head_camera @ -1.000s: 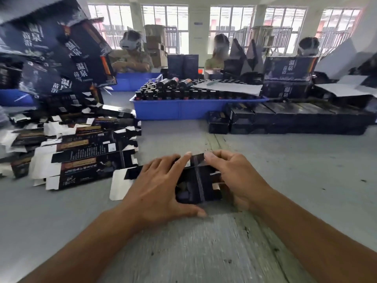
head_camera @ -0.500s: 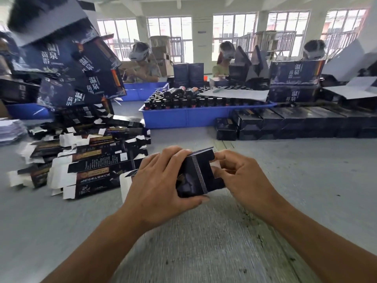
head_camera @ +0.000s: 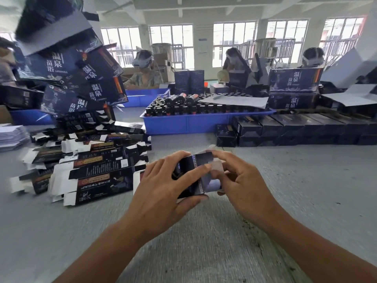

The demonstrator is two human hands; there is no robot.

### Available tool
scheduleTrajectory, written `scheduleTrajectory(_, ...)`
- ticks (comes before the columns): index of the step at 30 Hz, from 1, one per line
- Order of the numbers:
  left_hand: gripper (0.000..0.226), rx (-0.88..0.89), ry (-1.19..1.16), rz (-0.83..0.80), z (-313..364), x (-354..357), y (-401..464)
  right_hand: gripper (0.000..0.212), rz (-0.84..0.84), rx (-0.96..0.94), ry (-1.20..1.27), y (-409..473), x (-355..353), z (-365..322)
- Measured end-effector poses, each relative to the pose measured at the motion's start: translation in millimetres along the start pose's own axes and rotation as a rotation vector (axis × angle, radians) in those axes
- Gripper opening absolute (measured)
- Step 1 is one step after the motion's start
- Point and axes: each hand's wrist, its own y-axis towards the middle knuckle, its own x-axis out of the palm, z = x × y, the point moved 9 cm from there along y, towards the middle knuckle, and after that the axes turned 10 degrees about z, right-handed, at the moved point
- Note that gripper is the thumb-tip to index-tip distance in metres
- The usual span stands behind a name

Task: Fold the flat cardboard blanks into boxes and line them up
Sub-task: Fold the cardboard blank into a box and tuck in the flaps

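A small dark cardboard box (head_camera: 201,174), partly folded, is held up above the grey table (head_camera: 306,190) between both hands. My left hand (head_camera: 165,186) grips its left side, thumb under the bottom edge and fingers curled over the top. My right hand (head_camera: 242,180) pinches the pale end flap at the box's right end. A spread pile of flat dark blanks (head_camera: 91,170) with white tabs lies to the left. A row of folded dark boxes (head_camera: 295,127) stands lined up at the back right.
A blue tray (head_camera: 189,123) full of dark bottles sits behind the hands. Large printed cartons (head_camera: 81,78) lean in a stack at the upper left. White paper sheets (head_camera: 10,135) lie at the far left. Three people sit working at the far side.
The box has been lifted off the table and turned. My right hand has shifted onto the end flap. The camera view has tilted upward.
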Motion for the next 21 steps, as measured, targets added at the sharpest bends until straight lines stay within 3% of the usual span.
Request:
scheduleTrajectory(10,0.062,-0.037,-0.013,0.008,-2.2,-6.5,2.2,0.059,0.081,-0.105,-0.137,-6.4,-4.4,-14.4)
scheduleTrajectory(15,0.066,-0.056,-0.022,0.024,-2.4,-7.1,2.0,0.032,0.099,-0.225,-0.250,-8.9,-5.4,-24.9)
scheduleTrajectory(21,0.059,-0.047,0.009,0.010,-1.1,-6.5,3.7,0.030,0.066,-0.266,-0.317,-7.4,-2.1,-32.5)
